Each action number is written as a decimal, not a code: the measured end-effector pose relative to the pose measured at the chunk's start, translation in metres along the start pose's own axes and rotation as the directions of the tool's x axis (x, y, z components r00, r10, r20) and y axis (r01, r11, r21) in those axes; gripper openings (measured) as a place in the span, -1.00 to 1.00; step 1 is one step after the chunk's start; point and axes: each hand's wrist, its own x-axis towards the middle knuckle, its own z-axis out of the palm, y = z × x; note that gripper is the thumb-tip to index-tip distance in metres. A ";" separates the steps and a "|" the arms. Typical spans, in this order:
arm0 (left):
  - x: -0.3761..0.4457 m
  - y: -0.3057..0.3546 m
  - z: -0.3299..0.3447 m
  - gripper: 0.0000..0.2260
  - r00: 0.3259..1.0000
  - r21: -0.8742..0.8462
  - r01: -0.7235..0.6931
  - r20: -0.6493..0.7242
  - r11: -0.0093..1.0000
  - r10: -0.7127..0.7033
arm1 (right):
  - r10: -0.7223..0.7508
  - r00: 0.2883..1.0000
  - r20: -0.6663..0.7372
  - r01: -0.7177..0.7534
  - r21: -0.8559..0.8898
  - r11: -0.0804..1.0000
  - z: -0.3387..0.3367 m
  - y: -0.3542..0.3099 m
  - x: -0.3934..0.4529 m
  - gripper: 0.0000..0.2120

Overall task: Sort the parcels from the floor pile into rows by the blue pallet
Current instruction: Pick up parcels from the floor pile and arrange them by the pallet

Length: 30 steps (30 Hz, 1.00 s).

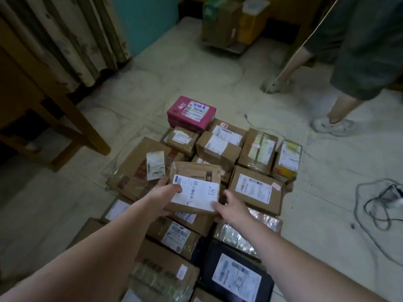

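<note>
held parcel: a flat brown box with a white label (195, 190), lifted just above the floor pile (218, 153), straight ahead of both hands.
long axis: running roughly left to right across the view, label face up and tilted toward the camera.
left hand (162, 198): grips the box's left edge, thumb curled over the label, fingers hidden beneath.
right hand (229, 209): pinches the near right corner, thumb on top.
nearer hand: both are on it; the left seems to carry more of it.
blue pallet: not in view, so the direction of the carry cannot be told.
bystander: a person's legs (340, 105) stand on the floor well to the far right.
</note>
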 end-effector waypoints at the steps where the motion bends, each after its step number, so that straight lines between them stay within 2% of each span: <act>1: 0.009 -0.005 0.000 -0.64 1.000 0.035 -0.003 -0.014 0.999 0.004 | -0.003 1.000 -0.007 0.003 -0.020 1.000 0.008 0.006 0.006 -0.73; 4: 0.034 -0.014 0.002 -0.64 0.999 0.115 -0.028 -0.018 0.993 0.030 | -0.030 0.999 -0.044 0.027 -0.065 0.998 0.024 0.019 0.022 -0.79; 8: 0.060 -0.016 0.015 -0.67 0.996 0.180 -0.080 0.037 0.980 0.075 | 0.009 0.991 -0.136 -0.012 -0.020 1.000 0.026 0.039 0.042 -0.86; 14: 0.080 -0.007 0.035 -0.55 0.990 0.252 -0.114 0.107 0.961 0.090 | 0.063 0.979 -0.192 -0.065 -0.004 0.998 0.022 0.053 0.057 -0.88; 18: 0.081 -0.006 0.041 -0.64 0.990 0.326 -0.101 0.122 0.940 0.064 | 0.072 0.986 -0.151 -0.082 -0.064 0.995 0.023 0.049 0.061 -0.66; 21: 0.076 -0.002 0.042 -0.64 0.988 0.410 -0.115 0.145 0.905 0.060 | 0.129 0.983 -0.129 -0.148 -0.150 0.978 0.023 0.042 0.062 -0.59; 25: 0.054 0.015 0.027 -0.56 0.986 0.476 -0.154 0.132 0.866 0.102 | 0.267 0.946 -0.187 -0.294 -0.142 0.945 0.017 0.020 0.056 -0.56; 28: 0.017 0.041 0.000 -0.55 0.987 0.498 -0.163 0.079 0.852 0.142 | 0.280 0.936 -0.215 -0.331 -0.260 0.907 0.001 -0.020 0.035 -0.47; 30: -0.027 0.077 -0.031 -0.51 0.980 0.558 -0.180 0.033 0.810 0.195 | 0.253 0.942 -0.220 -0.315 -0.324 0.892 -0.018 -0.071 0.015 -0.40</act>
